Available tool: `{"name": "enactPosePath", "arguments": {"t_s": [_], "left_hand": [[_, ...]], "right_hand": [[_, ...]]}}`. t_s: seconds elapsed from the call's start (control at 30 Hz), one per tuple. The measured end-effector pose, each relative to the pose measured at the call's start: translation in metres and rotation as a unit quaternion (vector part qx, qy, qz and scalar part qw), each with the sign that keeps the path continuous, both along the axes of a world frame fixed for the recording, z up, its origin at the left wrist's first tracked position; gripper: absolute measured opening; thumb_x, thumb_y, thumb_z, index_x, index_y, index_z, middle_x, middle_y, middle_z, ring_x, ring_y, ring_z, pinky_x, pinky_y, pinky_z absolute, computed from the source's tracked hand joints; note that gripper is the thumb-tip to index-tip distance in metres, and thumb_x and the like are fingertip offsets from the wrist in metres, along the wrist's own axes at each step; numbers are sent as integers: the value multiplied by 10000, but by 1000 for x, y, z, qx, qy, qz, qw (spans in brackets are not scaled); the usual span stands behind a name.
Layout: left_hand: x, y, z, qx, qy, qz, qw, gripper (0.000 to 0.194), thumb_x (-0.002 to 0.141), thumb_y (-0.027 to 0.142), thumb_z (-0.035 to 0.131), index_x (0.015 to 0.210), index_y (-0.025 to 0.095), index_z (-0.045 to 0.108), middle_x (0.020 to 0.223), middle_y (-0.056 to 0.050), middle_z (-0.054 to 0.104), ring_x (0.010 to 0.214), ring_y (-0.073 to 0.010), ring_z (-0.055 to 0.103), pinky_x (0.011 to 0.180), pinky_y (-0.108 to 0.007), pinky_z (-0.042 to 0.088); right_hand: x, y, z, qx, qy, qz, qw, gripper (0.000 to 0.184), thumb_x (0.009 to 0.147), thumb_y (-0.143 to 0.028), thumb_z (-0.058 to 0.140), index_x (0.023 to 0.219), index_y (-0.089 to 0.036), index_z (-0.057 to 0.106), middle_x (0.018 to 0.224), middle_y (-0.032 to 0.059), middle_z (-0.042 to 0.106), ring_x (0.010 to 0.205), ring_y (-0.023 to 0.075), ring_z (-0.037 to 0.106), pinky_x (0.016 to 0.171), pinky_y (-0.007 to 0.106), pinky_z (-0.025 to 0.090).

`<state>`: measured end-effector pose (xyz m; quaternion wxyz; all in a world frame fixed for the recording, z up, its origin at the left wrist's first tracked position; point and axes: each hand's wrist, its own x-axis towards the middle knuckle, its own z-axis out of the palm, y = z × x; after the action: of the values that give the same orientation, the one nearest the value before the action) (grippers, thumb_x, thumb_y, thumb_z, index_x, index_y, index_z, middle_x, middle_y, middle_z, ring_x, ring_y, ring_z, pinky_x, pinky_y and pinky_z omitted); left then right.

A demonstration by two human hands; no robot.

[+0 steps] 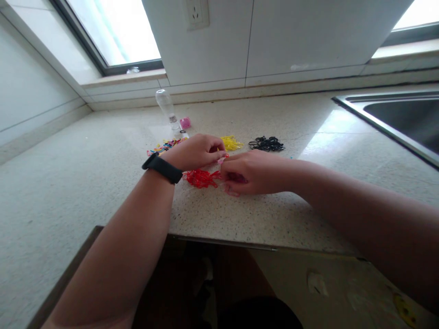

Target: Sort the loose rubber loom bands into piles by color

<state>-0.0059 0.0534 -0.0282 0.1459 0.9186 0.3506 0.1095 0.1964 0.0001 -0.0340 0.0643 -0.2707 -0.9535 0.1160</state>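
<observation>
Small elastic bands lie on the counter in loose heaps sorted mostly by colour. My left hand (197, 150), with a black watch (163, 167) on its wrist, reaches over the middle with thumb and fingers pinched together; what they hold is too small to make out. Beside it, my right hand (257, 171) is curled low over pink bands (233, 192), its fingertips mostly hidden. Red bands (201, 178) lie just below my left hand. Yellow bands (231, 143) sit behind the hands, black bands (266, 144) to the right, and a mixed-colour heap (166, 145) to the left.
A clear plastic bottle (165, 106) leans toward the back left, next to a pink cap-like piece (185, 123). A steel sink (404, 121) is set in at the right. The tiled wall (288, 41) with a socket (196, 13) bounds the counter (212, 217) behind.
</observation>
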Motion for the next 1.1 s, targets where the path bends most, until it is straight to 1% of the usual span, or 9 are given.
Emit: {"name": "enactPosePath", "arguments": {"t_s": [0.23,0.47,0.77,1.1], "left_hand": [[-1,0,0,2,-12,1,1000,208,911,280,549,908,132,696,738,-35,676,650,-119,539,604,-252,359],[0,-1,1,6,-6,1,1000,226,921,291,535,920,131,695,743,-38,673,653,-121,539,600,-252,362],[-1,1,-1,12,-12,-2,1000,226,915,303,540,899,139,695,738,-33,671,651,-118,531,601,-249,364],[0,0,1,0,-17,1,1000,194,877,281,564,886,140,697,744,-29,677,655,-117,531,598,-244,365]], "right_hand": [[2,2,-1,15,29,0,999,120,846,-297,617,827,-185,579,738,-7,570,649,117,429,616,276,246],[1,2,-2,8,74,20,997,77,829,-249,626,832,-183,586,769,1,598,674,118,462,641,274,285],[3,4,-4,23,91,26,995,74,822,-237,652,837,-176,613,757,-11,616,660,106,479,632,265,296],[2,4,-5,-20,160,37,986,61,800,-190,645,846,-174,608,741,-27,616,635,88,490,636,245,330]]}}
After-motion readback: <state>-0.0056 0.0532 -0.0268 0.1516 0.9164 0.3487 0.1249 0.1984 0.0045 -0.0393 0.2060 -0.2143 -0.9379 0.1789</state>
